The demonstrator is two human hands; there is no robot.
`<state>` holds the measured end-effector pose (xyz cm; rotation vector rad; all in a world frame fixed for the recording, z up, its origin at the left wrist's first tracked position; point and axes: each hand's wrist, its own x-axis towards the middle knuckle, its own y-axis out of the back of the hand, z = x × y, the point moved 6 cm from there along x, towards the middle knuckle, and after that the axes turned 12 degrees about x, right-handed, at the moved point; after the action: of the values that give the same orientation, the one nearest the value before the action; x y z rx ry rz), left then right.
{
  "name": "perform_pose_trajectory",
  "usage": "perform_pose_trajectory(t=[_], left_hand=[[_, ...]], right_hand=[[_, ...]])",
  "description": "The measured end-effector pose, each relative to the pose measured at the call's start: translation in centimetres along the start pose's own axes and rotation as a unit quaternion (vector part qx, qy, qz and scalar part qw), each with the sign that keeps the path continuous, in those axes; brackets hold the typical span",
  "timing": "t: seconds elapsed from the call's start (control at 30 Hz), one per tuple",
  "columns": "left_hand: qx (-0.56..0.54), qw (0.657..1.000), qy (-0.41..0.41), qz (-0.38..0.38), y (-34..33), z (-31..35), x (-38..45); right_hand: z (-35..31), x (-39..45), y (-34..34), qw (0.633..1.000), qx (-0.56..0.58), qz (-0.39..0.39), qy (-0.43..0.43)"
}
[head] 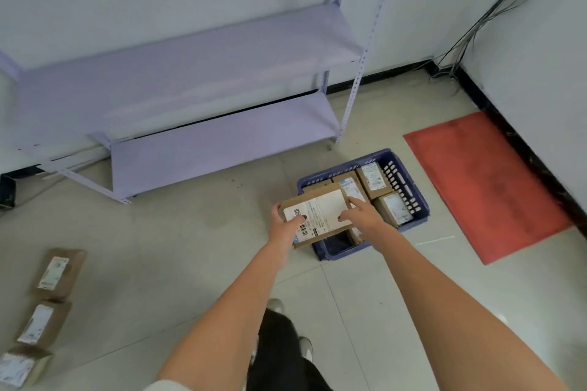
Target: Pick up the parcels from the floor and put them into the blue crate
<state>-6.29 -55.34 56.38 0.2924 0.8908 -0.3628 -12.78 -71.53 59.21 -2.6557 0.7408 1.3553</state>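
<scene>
Over the crate (327, 249), both hands, left (285, 223) and right (360, 215), clasp a flat parcel (317, 214) by its ends, mid-placement I'd say, needing lowering into the open near corner, while three boxes (58, 273) wait on the floor.

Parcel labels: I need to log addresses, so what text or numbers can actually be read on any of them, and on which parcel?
Flat parcel held in both hands: barcode on a white label, print too blurred to read.
Parcels in the blue crate: labels too small to read.
Three floor parcels: labels blurred, unreadable.
No legible text anywhere.
</scene>
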Motion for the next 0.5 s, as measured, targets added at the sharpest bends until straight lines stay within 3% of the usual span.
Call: perform_pose_trajectory(t=[0.5], left_hand=[[0.09,0.996,0.008,0.012,-22.2,0.7,9.2]], right_hand=[[1.6,13.7,20.6,0.995,0.045,-0.012,-0.089]])
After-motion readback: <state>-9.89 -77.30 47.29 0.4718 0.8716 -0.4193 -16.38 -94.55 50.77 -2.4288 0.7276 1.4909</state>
